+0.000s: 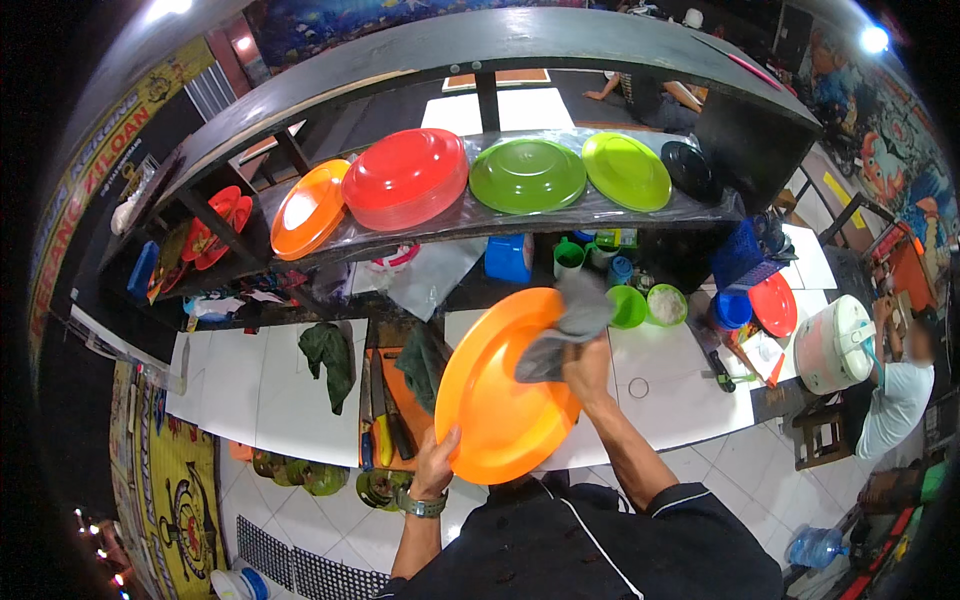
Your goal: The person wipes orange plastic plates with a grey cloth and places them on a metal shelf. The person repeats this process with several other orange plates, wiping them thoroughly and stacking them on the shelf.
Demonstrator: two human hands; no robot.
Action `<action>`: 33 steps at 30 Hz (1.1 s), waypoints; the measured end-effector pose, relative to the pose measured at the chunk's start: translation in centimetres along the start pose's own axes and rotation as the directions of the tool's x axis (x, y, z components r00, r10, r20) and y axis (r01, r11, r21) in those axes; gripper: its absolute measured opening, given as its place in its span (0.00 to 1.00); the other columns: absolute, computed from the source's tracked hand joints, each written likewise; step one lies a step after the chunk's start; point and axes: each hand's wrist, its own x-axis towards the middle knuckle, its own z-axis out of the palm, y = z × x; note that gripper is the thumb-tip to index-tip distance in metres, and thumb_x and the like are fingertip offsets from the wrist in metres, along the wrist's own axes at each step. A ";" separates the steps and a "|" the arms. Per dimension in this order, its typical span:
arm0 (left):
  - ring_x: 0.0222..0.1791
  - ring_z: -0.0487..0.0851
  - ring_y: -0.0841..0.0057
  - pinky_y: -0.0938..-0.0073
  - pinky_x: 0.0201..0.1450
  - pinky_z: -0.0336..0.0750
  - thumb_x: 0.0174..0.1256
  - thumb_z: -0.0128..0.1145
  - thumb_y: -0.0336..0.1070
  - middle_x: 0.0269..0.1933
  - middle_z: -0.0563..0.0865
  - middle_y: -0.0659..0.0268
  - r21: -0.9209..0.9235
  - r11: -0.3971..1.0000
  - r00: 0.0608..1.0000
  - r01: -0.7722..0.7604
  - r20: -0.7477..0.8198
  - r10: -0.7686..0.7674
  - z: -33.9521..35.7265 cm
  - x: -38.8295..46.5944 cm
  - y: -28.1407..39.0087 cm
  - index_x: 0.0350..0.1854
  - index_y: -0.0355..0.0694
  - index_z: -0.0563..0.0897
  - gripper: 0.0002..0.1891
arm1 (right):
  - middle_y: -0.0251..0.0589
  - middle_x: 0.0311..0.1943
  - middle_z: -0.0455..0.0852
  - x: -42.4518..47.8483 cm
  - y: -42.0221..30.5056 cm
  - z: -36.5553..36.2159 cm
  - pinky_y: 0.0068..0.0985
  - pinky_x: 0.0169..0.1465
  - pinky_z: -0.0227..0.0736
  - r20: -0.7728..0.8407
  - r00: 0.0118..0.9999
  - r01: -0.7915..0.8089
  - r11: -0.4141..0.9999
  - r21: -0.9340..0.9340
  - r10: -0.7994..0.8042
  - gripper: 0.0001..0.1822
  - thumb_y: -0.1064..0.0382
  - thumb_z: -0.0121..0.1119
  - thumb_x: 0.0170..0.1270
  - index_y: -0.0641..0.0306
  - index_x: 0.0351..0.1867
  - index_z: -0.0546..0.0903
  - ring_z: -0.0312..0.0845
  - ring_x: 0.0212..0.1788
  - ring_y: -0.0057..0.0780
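Observation:
My left hand point(436, 463) grips the lower left rim of an orange oval plate point(487, 420), which is tilted up above the white counter. My right hand point(589, 371) holds a grey cloth point(585, 307) against the plate's upper right part; the cloth is blurred. Behind the plate, a dark green cloth point(421, 367) lies at an orange cutting board point(409, 401) bearing several knives point(384, 420). On the shelf above stand orange plates point(311, 210), a stack of red plates point(405, 180), green plates point(529, 176) and black plates point(690, 171).
Another green cloth point(328, 360) lies on the tiled counter point(281, 382). Green bowls point(628, 306), a knife with a black handle point(721, 373), a blue basket point(746, 259) and a white drink cooler point(832, 345) stand or lie to the right. A person in a white shirt point(900, 405) sits at the far right.

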 end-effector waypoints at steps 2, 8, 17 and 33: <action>0.49 0.78 0.77 0.74 0.52 0.72 0.75 0.44 0.48 0.51 0.80 0.63 -0.045 0.999 1.000 -0.008 -0.018 0.007 0.7 0.6 0.1 0.60 0.32 0.72 0.23 | 0.69 0.58 0.69 -1.4 -1.6 1.3 0.51 0.69 0.49 0.156 0.954 0.276 0.953 -0.123 -0.256 0.24 0.73 0.58 0.41 0.76 0.47 0.79 0.58 0.64 0.65; 0.60 0.71 0.72 0.70 0.63 0.67 0.77 0.36 0.52 0.63 0.71 0.60 -0.295 0.952 0.995 -0.080 -0.078 0.060 -0.6 2.3 -2.4 0.68 0.34 0.61 0.28 | 0.55 0.61 0.71 -9.9 -7.8 2.2 0.55 0.65 0.55 0.552 0.701 0.405 0.889 0.211 -0.451 0.23 0.64 0.61 0.47 0.72 0.47 0.79 0.63 0.64 0.54; 0.60 0.74 0.69 0.68 0.61 0.70 0.77 0.33 0.53 0.62 0.73 0.58 -0.163 0.986 0.992 -0.042 0.113 0.061 2.7 1.1 -1.7 0.68 0.34 0.61 0.29 | 0.58 0.69 0.51 -1.5 -1.5 3.3 0.52 0.72 0.42 0.288 0.950 0.214 0.926 -0.312 -0.122 0.35 0.61 0.55 0.59 0.67 0.67 0.59 0.42 0.71 0.63; 0.58 0.76 0.69 0.67 0.60 0.71 0.75 0.33 0.57 0.61 0.75 0.59 -0.139 0.990 0.999 -0.023 0.023 0.027 3.4 1.3 -2.8 0.66 0.34 0.65 0.31 | 0.58 0.66 0.60 -6.0 -5.0 4.1 0.40 0.75 0.38 0.275 0.953 0.113 0.990 0.080 -0.131 0.39 0.50 0.61 0.59 0.71 0.66 0.61 0.49 0.72 0.48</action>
